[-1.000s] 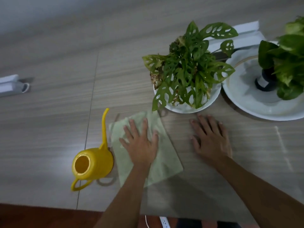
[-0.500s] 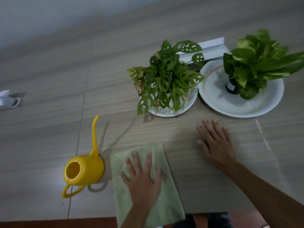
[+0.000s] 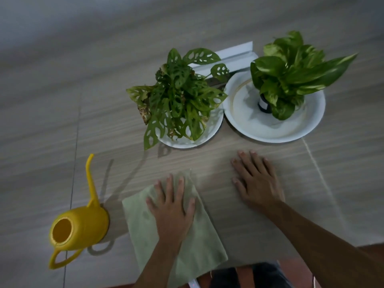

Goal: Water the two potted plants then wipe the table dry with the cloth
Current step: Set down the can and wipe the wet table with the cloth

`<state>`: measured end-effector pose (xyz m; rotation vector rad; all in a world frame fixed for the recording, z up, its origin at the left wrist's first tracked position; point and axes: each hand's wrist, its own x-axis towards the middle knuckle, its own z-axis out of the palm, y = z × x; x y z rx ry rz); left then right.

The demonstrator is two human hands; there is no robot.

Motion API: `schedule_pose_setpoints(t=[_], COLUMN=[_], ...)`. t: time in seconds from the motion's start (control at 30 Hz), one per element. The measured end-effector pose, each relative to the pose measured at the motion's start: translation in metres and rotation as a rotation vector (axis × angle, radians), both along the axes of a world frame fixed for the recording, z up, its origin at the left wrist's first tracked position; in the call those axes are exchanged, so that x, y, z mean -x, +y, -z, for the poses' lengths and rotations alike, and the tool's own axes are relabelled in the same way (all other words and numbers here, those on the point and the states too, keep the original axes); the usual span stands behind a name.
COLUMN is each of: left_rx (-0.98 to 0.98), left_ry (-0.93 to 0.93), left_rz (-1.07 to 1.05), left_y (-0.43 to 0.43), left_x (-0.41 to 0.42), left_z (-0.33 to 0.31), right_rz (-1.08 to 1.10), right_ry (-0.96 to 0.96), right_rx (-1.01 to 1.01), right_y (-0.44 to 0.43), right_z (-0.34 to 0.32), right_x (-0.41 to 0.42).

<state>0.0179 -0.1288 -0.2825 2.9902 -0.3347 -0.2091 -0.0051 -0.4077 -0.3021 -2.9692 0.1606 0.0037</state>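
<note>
A wide table fills nearly the whole view, its top a pale wood-grain laminate with fine streaks running left to right and a thin dark seam crossing it on the left. Beyond its far edge a blurred blue-grey wall shows at the upper left, and past the near edge lies reddish-brown floor. The light is dim, with a faint pale streak on the tabletop at the right

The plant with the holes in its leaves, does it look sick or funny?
A little. The holey-leaved plant has brown, dried patches on its lower-left leaves, which looks like damage. Otherwise nothing stands out: the yellow watering can stands upright, the cloth lies flat under the left hand, and no spill shows.
</note>
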Motion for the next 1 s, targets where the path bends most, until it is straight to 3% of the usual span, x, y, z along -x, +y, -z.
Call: schedule_pose_setpoints(t=[0.1,0.2,0.3,0.4,0.5,0.57,0.67,0.73,0.87,0.93,1.0], left_rx=[0.011,-0.026,-0.038,-0.016,-0.009,-0.009,-0.021,-0.009,0.015,0.010,-0.028], left_ry=[0.028,-0.025,-0.008,0.002,0.063,-0.027,0.012,0.003,0.057,0.007,0.034], left_rz=[0.120,0.217,0.076,0.024,0.199,0.289,0.038,-0.093,0.063,0.176,0.098], left_y=[-0.002,-0.047,-0.055,-0.034,-0.056,-0.078,-0.069,-0.049,-0.070,-0.087,-0.078], left_x=[0.045,0.027,-0.022,0.002,0.045,0.025,-0.025,-0.016,0.024,-0.003,-0.038], left_z=[0.007,0.010,0.005,0.007,0.009,0.011,0.000,-0.001,-0.001,0.001,-0.002], right_rz=[0.000,-0.007,-0.012,-0.005,-0.002,-0.010,-0.009,-0.006,-0.003,-0.013,-0.013], right_ry=[-0.023,-0.032,-0.037,-0.037,-0.028,-0.022,-0.011,-0.012,-0.003,-0.005,-0.010], right_rx=[-0.021,-0.025,-0.025,-0.045,-0.054,-0.054,-0.042,-0.043,-0.037,-0.037,-0.041], right_y=[0.000,-0.001,0.000,0.000,0.000,0.000,-0.001,-0.001,-0.001,-0.001,-0.001], right_z=[0.001,-0.001,-0.003,-0.005,-0.004,-0.003,-0.003,-0.003,-0.004,-0.006,-0.008], right_x=[0.000,0.000,0.002,0.001,0.001,0.001,0.001,0.001,0.001,0.002,0.002])
